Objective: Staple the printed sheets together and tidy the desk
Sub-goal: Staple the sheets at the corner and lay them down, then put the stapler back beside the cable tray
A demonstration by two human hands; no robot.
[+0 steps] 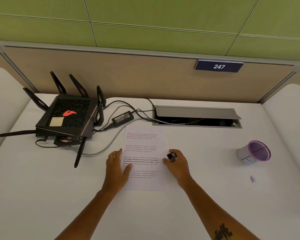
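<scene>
Left hand [117, 168] pressing printed sheets [143, 158], right hand [176, 161] gripping small black object [171, 156]

Left hand [117, 168] flat, right hand [177, 161] curled.

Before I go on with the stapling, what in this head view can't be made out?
- Small black object: curled fingers of the right hand cover most of it, so it can't be confirmed as a stapler.
- Printed sheets: the top page hides any beneath; the count is unknown, and the left hand covers part of the left edge.
- Purple cup: contents unreadable.
- Cable tray: interior in shadow under the lid.
</scene>
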